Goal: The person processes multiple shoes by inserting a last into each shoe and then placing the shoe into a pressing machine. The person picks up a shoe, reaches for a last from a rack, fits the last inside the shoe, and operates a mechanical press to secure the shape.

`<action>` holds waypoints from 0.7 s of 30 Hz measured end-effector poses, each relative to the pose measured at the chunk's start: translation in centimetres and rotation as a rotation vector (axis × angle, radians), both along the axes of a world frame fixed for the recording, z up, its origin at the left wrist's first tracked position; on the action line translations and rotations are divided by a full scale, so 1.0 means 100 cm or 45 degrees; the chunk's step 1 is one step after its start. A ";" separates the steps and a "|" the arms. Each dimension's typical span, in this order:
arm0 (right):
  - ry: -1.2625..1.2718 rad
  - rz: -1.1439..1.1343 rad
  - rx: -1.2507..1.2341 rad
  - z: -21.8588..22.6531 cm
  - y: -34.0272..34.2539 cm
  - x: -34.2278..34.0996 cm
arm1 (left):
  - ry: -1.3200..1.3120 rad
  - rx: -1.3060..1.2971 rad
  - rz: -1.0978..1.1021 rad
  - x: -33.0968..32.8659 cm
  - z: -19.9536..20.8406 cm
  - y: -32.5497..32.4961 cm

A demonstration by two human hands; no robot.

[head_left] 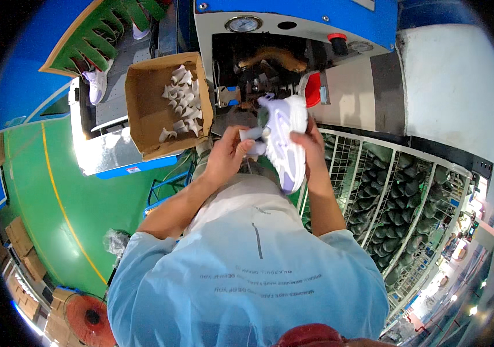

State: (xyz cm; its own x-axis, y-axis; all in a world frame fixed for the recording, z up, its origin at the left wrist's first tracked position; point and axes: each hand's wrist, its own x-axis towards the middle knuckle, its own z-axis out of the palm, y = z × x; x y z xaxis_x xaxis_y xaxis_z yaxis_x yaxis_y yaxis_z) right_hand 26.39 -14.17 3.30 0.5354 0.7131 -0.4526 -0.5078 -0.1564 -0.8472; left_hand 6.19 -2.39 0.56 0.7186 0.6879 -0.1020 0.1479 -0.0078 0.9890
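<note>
A white and lavender sneaker (286, 141) is gripped along its sole side by my right hand (313, 151), with its length running toward and away from me. Between the thumb and fingers of my left hand (225, 155) is a pale grey curved piece (251, 135), held close against the shoe's left side. Whether that piece touches the shoe, I cannot tell. Just left of my left hand, an open cardboard box (140, 110) holds several similar white curved pieces (186, 104).
Straight ahead stands a blue and white machine (293, 10) with a round gauge (243, 24) and a red knob (337, 38). A wire rack (398, 168) of dark shoe-shaped forms is at right. Another sneaker (96, 87) sits on the conveyor (137, 72) at far left.
</note>
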 end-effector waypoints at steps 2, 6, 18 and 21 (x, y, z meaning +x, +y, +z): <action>-0.082 -0.172 0.055 -0.003 0.016 0.012 | -0.112 -0.346 -0.219 0.001 -0.004 -0.002; -0.366 -0.141 -0.219 0.020 0.057 0.026 | -0.114 -0.592 -0.197 0.024 -0.016 0.006; -1.661 0.640 -1.063 -0.021 0.129 0.023 | -0.333 -1.604 0.296 0.072 -0.091 0.011; -1.769 0.541 -1.040 -0.033 0.134 0.027 | -0.071 -1.281 0.090 0.044 -0.073 0.032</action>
State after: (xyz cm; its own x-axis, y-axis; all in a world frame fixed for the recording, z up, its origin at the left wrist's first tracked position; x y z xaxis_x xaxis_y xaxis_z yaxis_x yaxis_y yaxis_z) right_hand 29.10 -0.80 -0.02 0.6655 0.7346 -0.1320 0.7034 -0.6764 -0.2181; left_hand 10.61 0.76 -6.78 0.7010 0.3421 -0.6258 0.0690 0.8408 0.5370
